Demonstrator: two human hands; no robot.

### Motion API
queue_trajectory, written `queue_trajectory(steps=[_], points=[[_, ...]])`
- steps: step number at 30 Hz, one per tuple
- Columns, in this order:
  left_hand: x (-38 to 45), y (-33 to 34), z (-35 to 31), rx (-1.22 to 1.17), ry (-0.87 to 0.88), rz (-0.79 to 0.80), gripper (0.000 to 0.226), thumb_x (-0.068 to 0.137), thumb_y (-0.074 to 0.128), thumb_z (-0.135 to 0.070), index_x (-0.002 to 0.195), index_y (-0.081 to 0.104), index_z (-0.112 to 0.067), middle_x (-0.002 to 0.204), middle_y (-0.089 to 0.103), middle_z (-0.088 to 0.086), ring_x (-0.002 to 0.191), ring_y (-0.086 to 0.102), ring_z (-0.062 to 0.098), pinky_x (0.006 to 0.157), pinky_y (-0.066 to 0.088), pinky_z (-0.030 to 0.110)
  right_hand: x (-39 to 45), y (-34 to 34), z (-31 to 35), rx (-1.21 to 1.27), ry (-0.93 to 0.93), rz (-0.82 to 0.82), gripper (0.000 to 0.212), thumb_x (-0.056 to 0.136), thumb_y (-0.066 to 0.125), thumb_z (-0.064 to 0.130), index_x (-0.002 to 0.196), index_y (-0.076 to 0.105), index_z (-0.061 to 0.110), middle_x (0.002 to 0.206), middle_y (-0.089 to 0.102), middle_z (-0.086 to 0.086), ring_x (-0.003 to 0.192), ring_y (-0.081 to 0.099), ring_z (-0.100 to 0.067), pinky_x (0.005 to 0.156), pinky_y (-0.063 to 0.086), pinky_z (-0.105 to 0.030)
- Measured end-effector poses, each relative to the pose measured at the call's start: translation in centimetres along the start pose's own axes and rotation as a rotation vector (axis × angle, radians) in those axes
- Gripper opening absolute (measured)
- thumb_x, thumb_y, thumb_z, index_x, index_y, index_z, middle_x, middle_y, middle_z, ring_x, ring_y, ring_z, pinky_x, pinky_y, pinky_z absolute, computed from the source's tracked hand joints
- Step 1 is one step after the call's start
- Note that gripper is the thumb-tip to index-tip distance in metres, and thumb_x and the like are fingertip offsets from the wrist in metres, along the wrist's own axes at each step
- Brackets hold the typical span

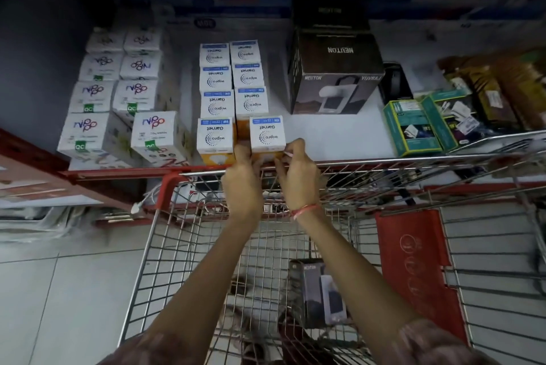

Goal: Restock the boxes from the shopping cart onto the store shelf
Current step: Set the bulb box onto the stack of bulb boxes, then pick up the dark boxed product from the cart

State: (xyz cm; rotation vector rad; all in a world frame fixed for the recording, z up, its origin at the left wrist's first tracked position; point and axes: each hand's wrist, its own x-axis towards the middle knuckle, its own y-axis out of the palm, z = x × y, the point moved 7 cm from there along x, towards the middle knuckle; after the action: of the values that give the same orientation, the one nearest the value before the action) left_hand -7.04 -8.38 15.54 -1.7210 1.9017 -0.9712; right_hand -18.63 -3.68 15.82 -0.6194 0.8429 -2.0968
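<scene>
Both my hands hold one white and orange Wipro bulb box at the front edge of the white store shelf. My left hand grips its left side and my right hand its right side. The box stands at the front of the right-hand row of matching Wipro boxes. Below my arms is the wire shopping cart, with a dark Neuton box lying on its floor.
White Nippo boxes stand in rows at the shelf's left. A large dark Neuton carton stands to the right, then green boxes and brown packets. A red cart flap hangs at the right. Bare shelf lies right of the held box.
</scene>
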Motion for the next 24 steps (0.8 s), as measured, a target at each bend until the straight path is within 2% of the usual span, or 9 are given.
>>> queue_trajectory(steps=[4, 6, 9, 12, 14, 16, 18, 20, 24], points=[[-1.5, -0.3, 0.3, 0.003, 0.031, -0.031, 0.040, 0.090, 0.057, -0.010, 0.127, 0.044, -0.006, 0.095, 0.071, 0.017, 0.077, 0.067, 0.031, 0.064, 0.051, 0.033, -1.2, -0.6, -0.7, 0.026, -0.100, -0.037, 0.023, 0.089, 0.061, 0.011, 0.109, 0.051, 0.006, 0.101, 0.072, -0.011, 0.084, 0.071, -0.024, 0.071, 0.061, -0.033], [-4.0, -0.2, 0.1, -0.103, 0.043, -0.042, 0.045, 0.092, 0.054, -0.013, 0.134, 0.037, -0.011, 0.120, 0.062, 0.013, 0.105, 0.058, 0.019, 0.087, 0.045, 0.025, -3.1, -2.1, -2.0, 0.055, -0.124, -0.159, 0.024, 0.090, 0.059, 0.011, 0.113, 0.052, 0.007, 0.113, 0.063, -0.012, 0.101, 0.062, -0.020, 0.088, 0.053, -0.024], [-9.3, 3.2, 1.8, -0.117, -0.009, 0.176, 0.046, 0.095, 0.049, -0.021, 0.137, 0.032, -0.015, 0.141, 0.041, 0.007, 0.130, 0.035, 0.015, 0.106, 0.032, 0.028, -7.1, -2.2, -8.1, -0.011, 0.033, -0.103, 0.026, 0.092, 0.056, 0.015, 0.116, 0.050, 0.008, 0.119, 0.052, -0.015, 0.113, 0.048, -0.020, 0.097, 0.048, -0.031], [-15.9, 9.5, 5.6, -0.046, -0.277, 0.599, 0.051, 0.092, 0.052, -0.022, 0.137, 0.031, -0.011, 0.139, 0.040, 0.013, 0.124, 0.042, 0.023, 0.099, 0.042, 0.026, -13.1, 0.4, -19.6, -0.210, 0.447, 0.337, 0.054, 0.087, 0.063, 0.019, 0.131, 0.040, 0.000, 0.133, 0.044, -0.024, 0.123, 0.042, -0.035, 0.104, 0.043, -0.046], [-20.6, 12.8, 8.2, -0.047, -0.578, 0.885, 0.047, 0.091, 0.055, -0.016, 0.133, 0.037, -0.006, 0.131, 0.050, 0.018, 0.109, 0.054, 0.027, 0.075, 0.048, 0.015, -17.5, 0.0, -25.6, -0.301, 0.759, 0.546, 0.077, 0.080, 0.071, 0.033, 0.137, 0.033, -0.003, 0.138, 0.044, -0.024, 0.126, 0.043, -0.037, 0.106, 0.040, -0.044], [-23.8, 14.8, 9.7, -0.048, -0.671, 1.064, 0.037, 0.090, 0.056, -0.016, 0.123, 0.048, -0.002, 0.120, 0.060, 0.021, 0.102, 0.060, 0.034, 0.075, 0.053, 0.032, -20.8, 0.1, -28.4, -0.143, 0.991, 0.689, 0.079, 0.077, 0.072, 0.042, 0.133, 0.037, -0.001, 0.131, 0.054, -0.017, 0.121, 0.052, -0.033, 0.100, 0.046, -0.038], [-25.0, 16.1, 10.5, -0.071, -0.689, 1.118, 0.031, 0.088, 0.056, -0.014, 0.118, 0.054, -0.003, 0.119, 0.062, 0.021, 0.107, 0.059, 0.035, 0.092, 0.052, 0.042, -21.7, 0.9, -29.0, 0.009, 1.030, 0.784, 0.076, 0.067, 0.074, 0.055, 0.121, 0.052, 0.007, 0.121, 0.063, -0.012, 0.108, 0.062, -0.029, 0.095, 0.052, -0.039], [-25.0, 17.0, 11.5, -0.110, -0.735, 1.117, 0.032, 0.085, 0.058, -0.012, 0.117, 0.056, -0.003, 0.119, 0.062, 0.021, 0.107, 0.060, 0.035, 0.094, 0.052, 0.045, -21.4, 1.2, -29.3, 0.009, 0.954, 0.816, 0.081, 0.055, 0.076, 0.064, 0.115, 0.058, 0.013, 0.117, 0.067, -0.011, 0.103, 0.064, -0.028, 0.093, 0.054, -0.044], [-21.6, 15.4, 11.5, -0.177, -0.744, 1.017, 0.036, 0.083, 0.060, -0.011, 0.118, 0.055, -0.004, 0.118, 0.063, 0.024, 0.104, 0.062, 0.037, 0.091, 0.053, 0.050, -18.2, -0.7, -25.8, -0.046, 0.799, 0.757, 0.066, 0.068, 0.082, 0.026, 0.124, 0.050, 0.009, 0.118, 0.066, -0.010, 0.110, 0.061, -0.029, 0.093, 0.049, -0.031]])
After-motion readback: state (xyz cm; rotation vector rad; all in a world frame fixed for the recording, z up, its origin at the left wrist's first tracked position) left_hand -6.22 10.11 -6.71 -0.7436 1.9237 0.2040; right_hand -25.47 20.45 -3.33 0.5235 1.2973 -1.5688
